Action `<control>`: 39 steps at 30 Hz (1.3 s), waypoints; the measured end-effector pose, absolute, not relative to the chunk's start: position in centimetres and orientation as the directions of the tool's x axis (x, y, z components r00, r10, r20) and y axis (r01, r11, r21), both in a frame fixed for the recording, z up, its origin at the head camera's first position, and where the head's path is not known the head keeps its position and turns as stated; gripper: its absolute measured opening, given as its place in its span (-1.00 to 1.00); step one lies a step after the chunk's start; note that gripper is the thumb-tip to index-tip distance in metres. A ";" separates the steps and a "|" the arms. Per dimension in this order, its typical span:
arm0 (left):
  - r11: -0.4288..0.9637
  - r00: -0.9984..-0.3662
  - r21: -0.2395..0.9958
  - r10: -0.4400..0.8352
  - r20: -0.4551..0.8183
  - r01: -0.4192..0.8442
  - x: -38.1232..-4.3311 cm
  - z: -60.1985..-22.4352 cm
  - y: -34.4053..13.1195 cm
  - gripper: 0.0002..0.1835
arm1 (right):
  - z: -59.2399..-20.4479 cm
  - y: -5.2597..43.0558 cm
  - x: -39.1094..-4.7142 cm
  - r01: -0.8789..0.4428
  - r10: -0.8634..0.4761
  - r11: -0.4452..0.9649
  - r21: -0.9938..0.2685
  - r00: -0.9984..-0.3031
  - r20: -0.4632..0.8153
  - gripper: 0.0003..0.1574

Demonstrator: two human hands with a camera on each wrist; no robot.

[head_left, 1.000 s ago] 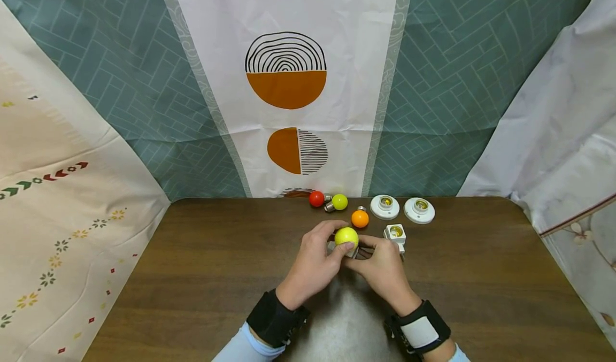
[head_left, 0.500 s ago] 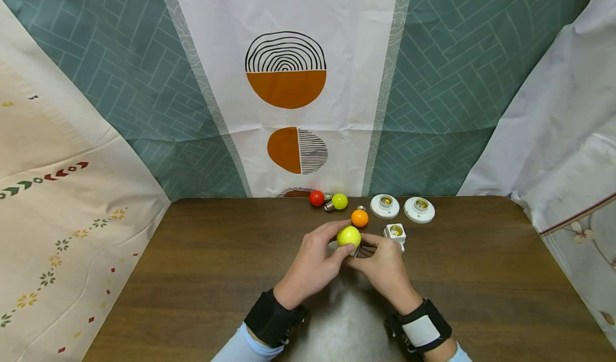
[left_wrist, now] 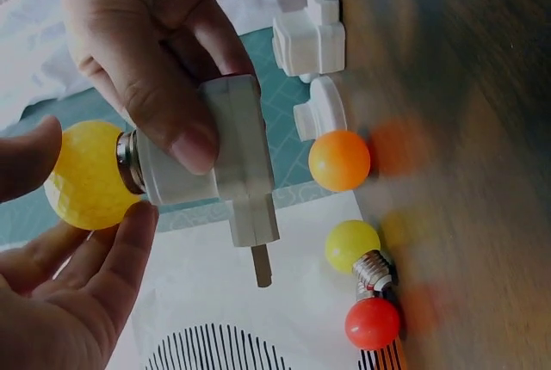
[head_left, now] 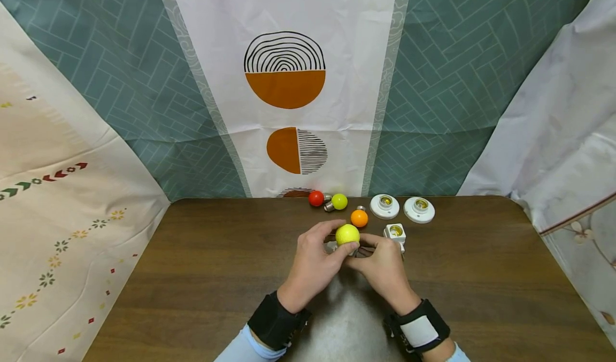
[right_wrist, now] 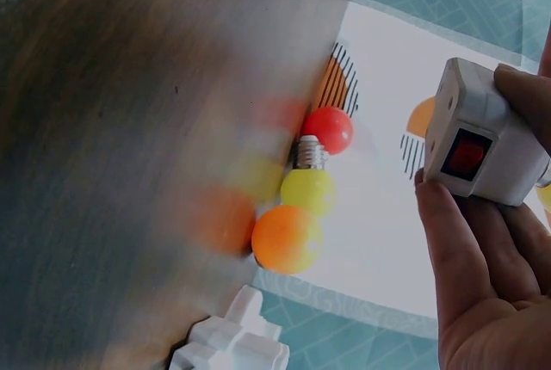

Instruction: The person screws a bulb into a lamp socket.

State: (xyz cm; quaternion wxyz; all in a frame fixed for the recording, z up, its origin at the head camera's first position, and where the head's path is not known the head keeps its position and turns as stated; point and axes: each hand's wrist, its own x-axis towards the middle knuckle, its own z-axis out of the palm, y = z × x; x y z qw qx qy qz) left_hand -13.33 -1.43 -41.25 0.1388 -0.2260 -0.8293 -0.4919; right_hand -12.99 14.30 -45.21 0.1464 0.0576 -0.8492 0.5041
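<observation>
Between both hands, above the wooden table (head_left: 216, 276), is a yellow light bulb (left_wrist: 86, 172) joined to a white plug-in bulb socket (left_wrist: 245, 146). Thumb and fingers of my left hand (head_left: 313, 263) pinch the bulb's round glass. My right hand (head_left: 382, 268) grips the socket's body, thumb on one side and fingers on the other. Part of the bulb's metal screw base shows at the socket's mouth in the left wrist view. A red rocker switch (right_wrist: 467, 154) sits on the socket's face in the right wrist view. Metal plug pins (left_wrist: 261, 265) stick out from the socket's end.
Behind the hands lie an orange bulb (head_left: 359, 218), a yellow-green bulb (head_left: 340, 201) and a red bulb (head_left: 316, 198). To their right stand two round white sockets (head_left: 385, 214) and another square plug-in socket (head_left: 395, 233). Patterned cloth (head_left: 433, 110) hangs beyond the table's back edge.
The yellow bulb and my left hand have shifted slightly, a little right and then back left. My right hand stays nearly still on the socket.
</observation>
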 end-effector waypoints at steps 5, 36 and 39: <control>0.389 -0.852 0.761 0.311 0.422 0.519 -13.5 -41.2 -1.7 -0.56 | -45.3 14.4 -13.1 -0.261 0.030 0.483 -0.836 -0.949 0.313 -0.54; 0.377 -0.886 0.803 0.233 0.400 0.462 -13.4 -41.3 -1.6 -0.56 | -45.2 14.4 -13.0 -0.233 0.012 0.487 -0.842 -0.962 0.273 -0.53; 0.365 -0.878 0.800 0.248 0.410 0.477 -13.4 -41.5 -1.6 -0.57 | -45.2 14.4 -13.0 -0.238 0.011 0.489 -0.839 -0.960 0.278 -0.53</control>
